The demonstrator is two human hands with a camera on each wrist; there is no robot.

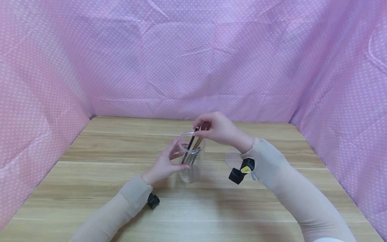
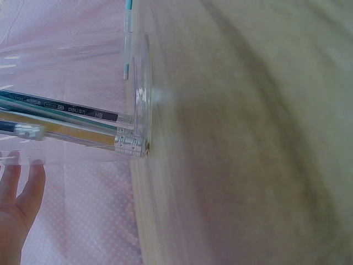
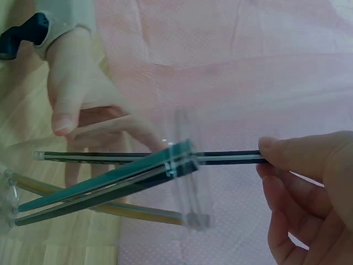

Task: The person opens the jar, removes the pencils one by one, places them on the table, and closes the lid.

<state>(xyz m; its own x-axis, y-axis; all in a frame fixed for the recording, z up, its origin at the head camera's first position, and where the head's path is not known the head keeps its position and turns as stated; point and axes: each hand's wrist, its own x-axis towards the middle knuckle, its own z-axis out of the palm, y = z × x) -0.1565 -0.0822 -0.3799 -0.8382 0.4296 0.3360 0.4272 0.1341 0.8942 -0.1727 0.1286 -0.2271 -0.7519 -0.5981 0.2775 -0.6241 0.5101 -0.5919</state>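
In the head view, my right fingers point(image 3: 287, 153) pinch the black pencil point(image 3: 231, 158) by its top; its length slants toward seven o'clock inside the clear jar point(image 1: 190, 175) my left fingers point(image 1: 177, 168) curl around.

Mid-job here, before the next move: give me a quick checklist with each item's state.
1. Clear jar upright on the table: ok.
2. Jar mouth uncovered: ok; a round clear disc lies on the table.
3. Left hand steadying the jar: cannot tell; it is around the wall, but its firmness does not show.
4. Right hand pinching the black pencil near its upper end: ok.
5. Black pencil clear of the rim: not ok; its lower part is inside.
6. Black pencil touching the teal pencil: cannot tell; they overlap in view.
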